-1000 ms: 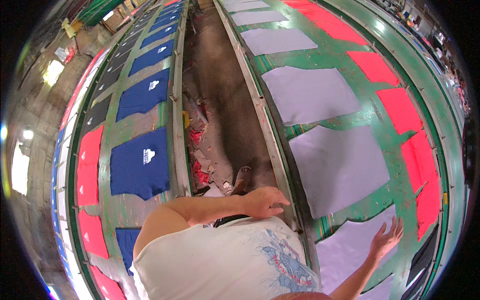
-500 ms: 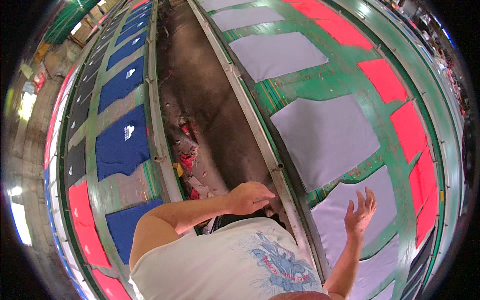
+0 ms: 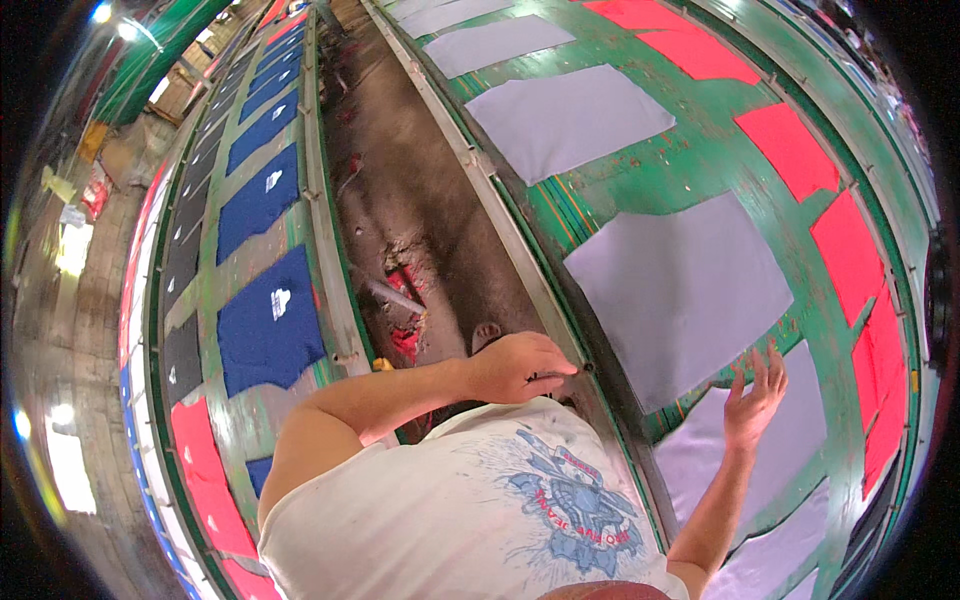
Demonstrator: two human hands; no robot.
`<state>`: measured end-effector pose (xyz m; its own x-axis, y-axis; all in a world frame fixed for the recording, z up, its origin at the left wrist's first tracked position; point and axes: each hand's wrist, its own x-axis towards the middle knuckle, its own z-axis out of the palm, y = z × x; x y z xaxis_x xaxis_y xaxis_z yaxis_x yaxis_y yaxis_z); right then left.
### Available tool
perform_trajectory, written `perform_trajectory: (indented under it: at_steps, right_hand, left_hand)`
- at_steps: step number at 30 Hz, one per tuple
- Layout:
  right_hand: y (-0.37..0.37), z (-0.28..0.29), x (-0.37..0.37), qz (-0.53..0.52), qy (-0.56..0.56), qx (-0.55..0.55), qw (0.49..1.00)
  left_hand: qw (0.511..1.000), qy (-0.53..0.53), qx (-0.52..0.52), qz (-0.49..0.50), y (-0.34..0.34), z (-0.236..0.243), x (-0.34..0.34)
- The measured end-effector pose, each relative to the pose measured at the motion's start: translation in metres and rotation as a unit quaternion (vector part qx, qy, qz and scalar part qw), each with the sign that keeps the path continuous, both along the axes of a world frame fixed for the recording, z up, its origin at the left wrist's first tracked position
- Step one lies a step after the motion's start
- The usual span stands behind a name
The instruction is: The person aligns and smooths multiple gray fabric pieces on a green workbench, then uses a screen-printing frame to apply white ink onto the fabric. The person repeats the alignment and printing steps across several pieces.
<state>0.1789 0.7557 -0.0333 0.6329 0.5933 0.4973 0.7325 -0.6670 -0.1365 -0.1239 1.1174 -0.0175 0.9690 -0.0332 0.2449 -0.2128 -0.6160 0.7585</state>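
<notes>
1. The lilac-grey fabric panel (image 3: 680, 295) lies flat on the green table (image 3: 640, 170), ahead of the hands; it is plain, roughly squarish, with slightly wavy edges and a soft shadow across it.
2. A second lilac-grey piece (image 3: 795, 430) lies nearer the person, partly behind the right hand (image 3: 755, 400), which is raised with fingers loosely spread and holds nothing.
3. The left hand (image 3: 525, 368) is half curled beside the table's metal rail (image 3: 530, 275); whether it grips anything cannot be told.
4. The cloth looks matte and smooth; the tabletop is glossy and speckled, with thin coloured stripes.
5. Red panels (image 3: 790, 150) line the table's far side.
6. White printed marks show on navy panels (image 3: 255, 335) at left; the person's white shirt (image 3: 430, 510) bears a blue graphic with red lettering.
</notes>
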Motion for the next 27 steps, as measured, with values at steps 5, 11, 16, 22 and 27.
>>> perform_trajectory:
  at_steps: [5,11,16,22,27]
  right_hand:
    - [0.111,0.019,0.014,0.012,-0.040,0.006,0.999]
    - [0.290,0.010,-0.027,-0.002,0.045,-0.029,0.999]
    - [0.405,0.019,-0.069,-0.004,0.134,-0.027,0.991]
    - [0.456,0.029,-0.062,-0.029,0.145,-0.057,0.987]
    - [0.465,0.011,-0.021,-0.037,0.089,-0.026,0.995]
  left_hand:
    - [0.999,-0.022,0.006,-0.026,0.107,-0.010,0.037]
    - [1.000,-0.018,0.002,-0.010,0.282,-0.013,0.034]
    - [0.997,-0.017,-0.059,0.036,0.401,0.001,0.029]
    - [0.995,-0.031,-0.076,0.050,0.470,-0.004,0.044]
    - [0.996,-0.020,-0.083,0.034,0.475,-0.007,0.053]
